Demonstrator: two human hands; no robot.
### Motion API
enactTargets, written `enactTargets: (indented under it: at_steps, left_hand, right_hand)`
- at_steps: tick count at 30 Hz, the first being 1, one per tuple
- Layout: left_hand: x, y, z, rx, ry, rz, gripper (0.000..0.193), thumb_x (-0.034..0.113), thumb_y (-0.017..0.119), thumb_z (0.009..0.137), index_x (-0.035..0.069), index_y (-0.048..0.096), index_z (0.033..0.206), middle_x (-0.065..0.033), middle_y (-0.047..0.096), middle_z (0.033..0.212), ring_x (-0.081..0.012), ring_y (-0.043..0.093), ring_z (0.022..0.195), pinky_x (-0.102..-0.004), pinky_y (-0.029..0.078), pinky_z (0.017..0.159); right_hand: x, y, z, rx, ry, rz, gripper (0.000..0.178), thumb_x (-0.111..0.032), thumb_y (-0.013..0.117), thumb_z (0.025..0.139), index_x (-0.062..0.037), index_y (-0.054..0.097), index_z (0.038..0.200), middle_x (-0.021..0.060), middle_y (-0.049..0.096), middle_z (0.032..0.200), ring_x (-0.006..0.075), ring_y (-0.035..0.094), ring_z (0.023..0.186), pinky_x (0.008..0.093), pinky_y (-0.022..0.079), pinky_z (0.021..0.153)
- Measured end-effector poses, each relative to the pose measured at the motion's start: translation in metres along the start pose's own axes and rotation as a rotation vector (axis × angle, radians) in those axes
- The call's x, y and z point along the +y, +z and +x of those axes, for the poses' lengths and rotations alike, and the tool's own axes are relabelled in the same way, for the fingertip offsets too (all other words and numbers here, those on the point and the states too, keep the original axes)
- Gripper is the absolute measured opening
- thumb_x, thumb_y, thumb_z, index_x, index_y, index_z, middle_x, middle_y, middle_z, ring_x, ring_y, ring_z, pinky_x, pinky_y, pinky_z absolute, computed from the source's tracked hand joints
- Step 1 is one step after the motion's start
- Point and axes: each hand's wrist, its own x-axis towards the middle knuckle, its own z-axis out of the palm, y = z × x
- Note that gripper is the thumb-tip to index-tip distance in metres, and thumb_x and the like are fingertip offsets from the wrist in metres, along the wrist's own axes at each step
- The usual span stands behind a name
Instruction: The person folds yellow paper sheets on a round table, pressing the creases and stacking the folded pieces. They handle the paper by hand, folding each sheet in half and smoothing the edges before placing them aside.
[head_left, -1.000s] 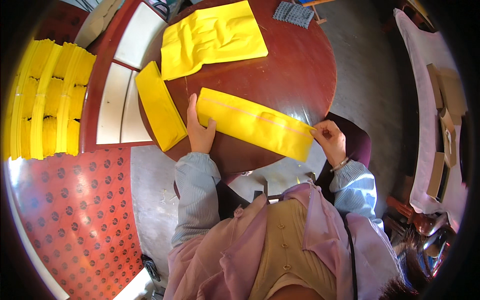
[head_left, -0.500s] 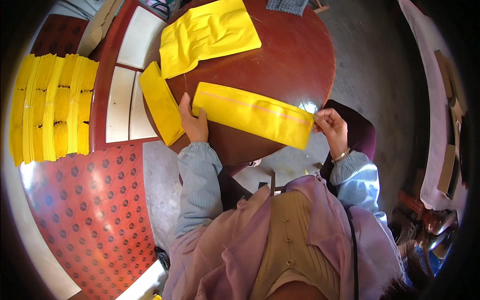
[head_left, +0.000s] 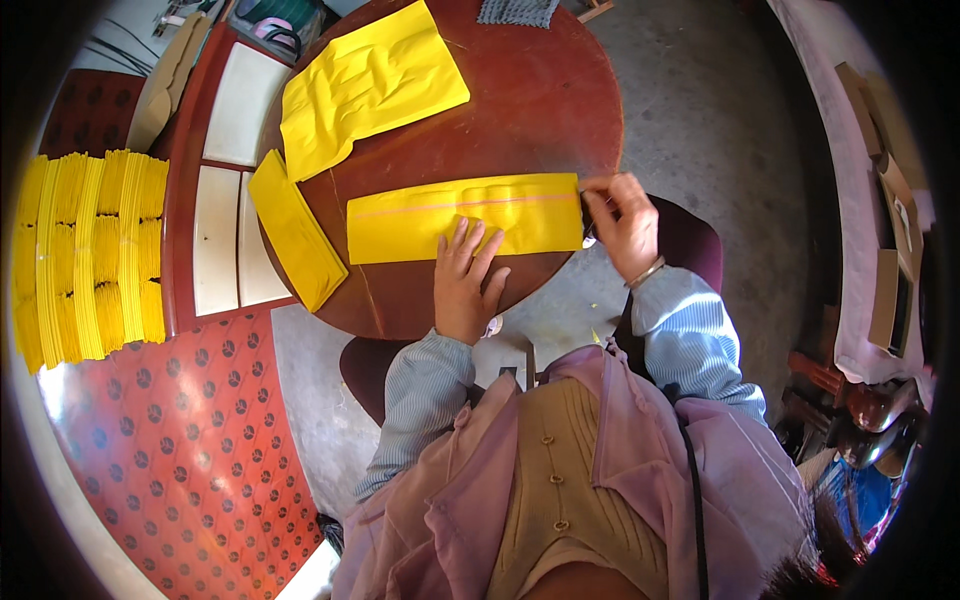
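Note:
A long yellow folded packet (head_left: 410, 235) with a pinkish stripe along it lies flat near the front edge of the round red-brown table (head_left: 530, 110). My left hand (head_left: 468, 290) rests on its lower edge, fingers spread and pressing down. At the packet's right end is my right hand (head_left: 628, 228), its fingers curled into a pinch. Whatever sits between those fingers is too small and hidden to make out. A narrow yellow folded bundle (head_left: 297, 235) lies left of the packet. Behind both is a wide, creased yellow sheet (head_left: 375, 85).
Tall stacks of yellow folded pieces (head_left: 90, 260) stand on a red patterned surface (head_left: 190, 440) at far left. A white-panelled, red-framed cabinet (head_left: 218, 235) borders the table. A grey textured cloth (head_left: 518, 11) lies at the far table edge. Cardboard pieces (head_left: 885, 300) are at right.
The packet, held up and tilted before, now lies flatter and straighter on the table. My left hand moved from its left end to its lower middle. My right hand shifted slightly up and left.

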Motion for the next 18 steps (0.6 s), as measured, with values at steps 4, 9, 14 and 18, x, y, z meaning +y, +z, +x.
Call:
enactTargets:
  at_steps: [4, 9, 14, 18]
  left_hand:
    - [0.013, 0.009, 0.000, 0.037, 0.016, 0.039, 0.056, 0.021, 0.080, 0.092, 0.014, 0.065, 0.146, -0.0135, 0.058, 0.152, -0.0398, 0.047, 0.149, -0.0621, 0.035, 0.123]
    - [-0.013, -0.007, 0.006, 0.231, -0.085, 0.125, 0.042, 0.017, 0.078, 0.091, 0.011, 0.069, 0.131, -0.0148, 0.066, 0.135, -0.0401, 0.059, 0.130, -0.0526, 0.045, 0.112]
    - [-0.045, -0.033, -0.010, 0.290, -0.153, 0.182, 0.028, 0.016, 0.080, 0.089, 0.009, 0.068, 0.113, -0.0147, 0.066, 0.121, -0.0384, 0.061, 0.118, -0.0508, 0.048, 0.100]
    - [-0.051, -0.041, -0.018, 0.277, -0.191, 0.229, 0.031, 0.017, 0.081, 0.089, 0.009, 0.066, 0.114, -0.0150, 0.065, 0.122, -0.0382, 0.060, 0.119, -0.0507, 0.048, 0.100]
  right_hand:
    - [-0.029, 0.026, -0.024, -0.182, -0.345, -0.219, 0.028, -0.008, 0.077, 0.089, -0.0091, 0.076, 0.117, 0.0089, 0.070, 0.117, 0.0315, 0.065, 0.107, 0.0449, 0.049, 0.100]
    - [-0.036, 0.035, -0.040, -0.248, -0.333, -0.370, 0.031, -0.018, 0.077, 0.091, -0.0128, 0.076, 0.122, 0.0022, 0.067, 0.121, 0.0252, 0.061, 0.113, 0.0452, 0.045, 0.102]
    - [-0.031, 0.014, -0.054, -0.230, -0.328, -0.437, 0.031, -0.018, 0.077, 0.090, -0.0165, 0.077, 0.120, -0.0007, 0.067, 0.117, 0.0234, 0.061, 0.111, 0.0439, 0.044, 0.098]
    - [-0.029, 0.007, -0.056, -0.224, -0.290, -0.441, 0.023, -0.018, 0.077, 0.094, -0.0176, 0.079, 0.116, -0.0004, 0.067, 0.114, 0.0232, 0.061, 0.109, 0.0428, 0.043, 0.096]
